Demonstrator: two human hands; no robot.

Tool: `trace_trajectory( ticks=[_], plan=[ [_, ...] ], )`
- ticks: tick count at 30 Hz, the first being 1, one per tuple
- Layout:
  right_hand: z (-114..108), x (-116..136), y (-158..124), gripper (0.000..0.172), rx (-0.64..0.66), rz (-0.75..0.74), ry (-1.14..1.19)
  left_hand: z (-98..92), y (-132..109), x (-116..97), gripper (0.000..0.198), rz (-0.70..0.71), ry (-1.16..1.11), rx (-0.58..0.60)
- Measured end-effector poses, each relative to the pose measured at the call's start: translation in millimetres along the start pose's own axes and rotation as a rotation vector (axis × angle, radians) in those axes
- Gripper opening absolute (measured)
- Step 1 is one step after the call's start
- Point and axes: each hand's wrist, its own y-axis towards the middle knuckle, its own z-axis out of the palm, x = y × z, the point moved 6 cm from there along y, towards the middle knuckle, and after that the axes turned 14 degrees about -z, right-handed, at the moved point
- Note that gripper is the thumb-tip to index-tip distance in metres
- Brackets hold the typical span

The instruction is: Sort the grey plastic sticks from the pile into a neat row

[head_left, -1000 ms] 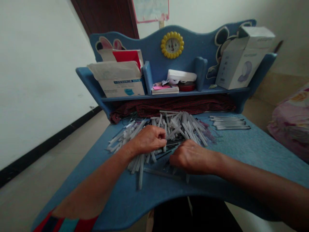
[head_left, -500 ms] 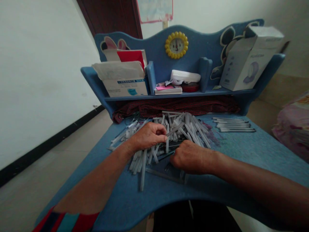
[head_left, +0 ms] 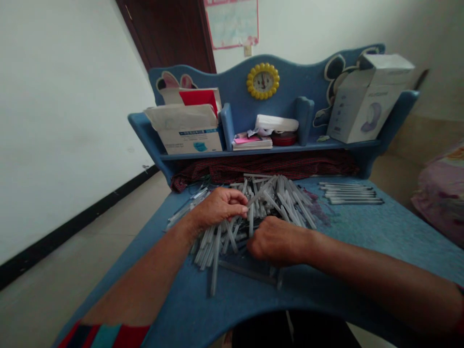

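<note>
A big heap of pale grey pen barrels (head_left: pixel 275 200) lies in the middle of a blue desk (head_left: pixel 362 241). My left hand (head_left: pixel 219 207) is over the left of the heap, its fingers pinched round one barrel that sticks up to the right. My right hand (head_left: pixel 277 240) rests knuckles up at the heap's near edge, fingers curled under; what they hold is hidden. A clear flat plastic piece (head_left: pixel 250 270) lies just under and in front of my right hand. One loose barrel (head_left: pixel 214 263) points toward me.
A neat row of finished pens (head_left: pixel 350 193) lies at the back right. The desk's shelf holds a mask box (head_left: pixel 188 130), a yellow clock (head_left: pixel 263 81), papers and a white carton (head_left: pixel 366 99). Red checked cloth (head_left: pixel 261 164) sits under the shelf. A bed is at right.
My right hand has slid a little left toward my left hand. My left hand lifted one barrel's end out of the heap. The view tilted down slightly.
</note>
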Motion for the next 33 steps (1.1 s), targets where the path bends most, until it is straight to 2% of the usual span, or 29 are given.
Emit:
trace_trajectory(
  ticks=[5, 9, 13, 16, 22, 33],
  plan=[
    [-20, -4, -11, 0.01, -0.166, 0.014, -0.065, -6.1, -2, 2, 0.025, 0.006, -0.023, -0.005],
    [-47, -26, -38, 0.018, -0.295, 0.189, -0.189, -9.2, -4, -1, 0.025, 0.015, -0.035, -0.01],
    [-50, -64, -70, 0.019, -0.237, 0.476, -0.315, -8.9, -8, -3, 0.025, 0.019, -0.035, -0.003],
    [-40, -83, -86, 0.021, -0.156, 0.586, -0.334, -8.5, -10, -4, 0.025, 0.017, -0.027, 0.005],
    [-27, -89, -86, 0.021, -0.112, 0.555, -0.326, -9.3, -9, -3, 0.026, 0.033, -0.011, 0.027],
    [-30, -77, -75, 0.02, -0.093, 0.475, -0.315, -5.8, -9, -2, 0.024, 0.005, 0.012, 0.059]
  ],
)
